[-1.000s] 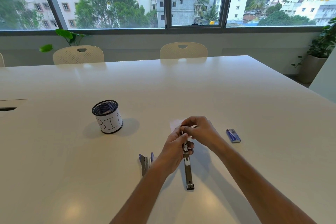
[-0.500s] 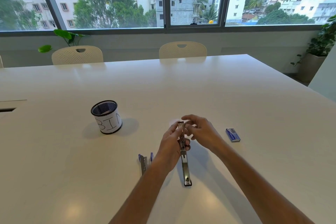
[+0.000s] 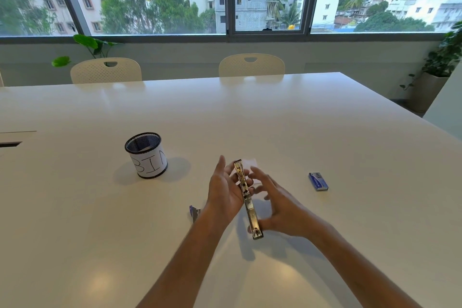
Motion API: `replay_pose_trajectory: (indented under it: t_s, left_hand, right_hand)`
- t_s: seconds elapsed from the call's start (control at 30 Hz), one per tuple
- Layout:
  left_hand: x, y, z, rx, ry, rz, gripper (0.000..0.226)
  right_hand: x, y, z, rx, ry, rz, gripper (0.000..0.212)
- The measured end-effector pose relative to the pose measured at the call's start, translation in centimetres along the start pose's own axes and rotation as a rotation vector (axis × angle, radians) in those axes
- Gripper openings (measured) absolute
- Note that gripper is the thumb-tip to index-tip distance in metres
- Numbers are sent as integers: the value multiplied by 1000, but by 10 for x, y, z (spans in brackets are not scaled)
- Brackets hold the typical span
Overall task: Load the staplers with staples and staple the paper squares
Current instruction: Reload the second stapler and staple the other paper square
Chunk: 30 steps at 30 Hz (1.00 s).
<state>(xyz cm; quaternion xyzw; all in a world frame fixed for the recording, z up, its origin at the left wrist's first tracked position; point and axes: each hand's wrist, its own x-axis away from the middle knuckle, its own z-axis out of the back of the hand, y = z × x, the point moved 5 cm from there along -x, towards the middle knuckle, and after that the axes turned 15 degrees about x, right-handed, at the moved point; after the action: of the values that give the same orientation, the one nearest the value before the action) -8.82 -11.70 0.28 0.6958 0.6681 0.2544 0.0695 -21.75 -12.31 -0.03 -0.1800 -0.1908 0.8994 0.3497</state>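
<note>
Only the head view here, so just going through that one. Dead centre, a bit below the middle of the frame, the left hand (image 3: 225,191) is wrapped around the far half of the opened stapler (image 3: 246,199), thumb side up and fingers curled behind it. My guess is it's held up off the table (image 3: 325,132) like that so the staple channel faces the person and stays steady for loading. The right hand (image 3: 280,210) sits just to the right of the stapler with fingers loosely spread, not clamped on anything. I can't tell if it's touching the metal or holding staples.

The stapler itself looks like a long, thin, shiny metal strip swung fully open, near end dangling toward the bottom of the frame. Can't see whether staples are in it.

Behind the fingers there's a white paper square (image 3: 247,163) lying flat, presumably waiting to be stapled. The blue staple box (image 3: 318,181) is off to the right, well apart from the hands. A second stapler (image 3: 194,212) peeks out left of the left wrist, and the mesh cup marked BIN (image 3: 147,155) stands further left.
</note>
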Motion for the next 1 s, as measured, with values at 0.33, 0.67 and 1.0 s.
replay_pose_trajectory:
  t_s: [0.33,0.67,1.0]
  left_hand:
    - [14,-12,-8,-220,-86,-79,46]
    - [31,-19,-14,-538,-157,-241,50]
    - [30,-23,-6,-477,-78,-225,28]
  right_hand:
    - [-2,-3,8,-261,173,-172,85]
    - [0,-3,10,-427,260,-294,49]
    - [8,-13,10,-392,308,-325,32]
